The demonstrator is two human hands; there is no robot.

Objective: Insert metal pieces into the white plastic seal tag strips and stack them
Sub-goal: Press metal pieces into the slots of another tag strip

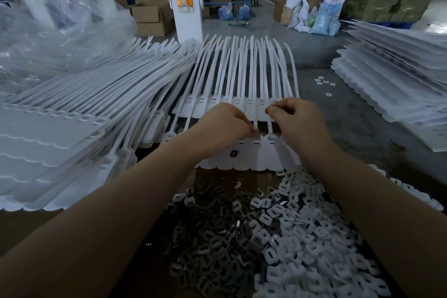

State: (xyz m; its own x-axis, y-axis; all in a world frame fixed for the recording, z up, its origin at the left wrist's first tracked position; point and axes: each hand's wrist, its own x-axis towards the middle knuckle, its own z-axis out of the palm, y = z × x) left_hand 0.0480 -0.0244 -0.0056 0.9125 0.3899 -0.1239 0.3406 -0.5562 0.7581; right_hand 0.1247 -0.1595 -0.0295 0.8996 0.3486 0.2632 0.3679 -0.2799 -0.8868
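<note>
A white sheet of joined seal tag strips lies flat in front of me, its long tails reaching away. My left hand rests on the sheet with its fingertips pressed at a tag head, pinching something small that I cannot make out. My right hand hovers over the tags on the right with fingers curled, thumb and forefinger pinched together. One dark metal piece lies loose on the sheet below my left hand. Near me spread a heap of dark metal pieces and a heap of white plastic caps.
A tall slanted stack of tag sheets fills the left side. Another stack of sheets lies at the right. Crumpled clear plastic sits at the far left. A white post stands behind; several loose caps dot the grey table.
</note>
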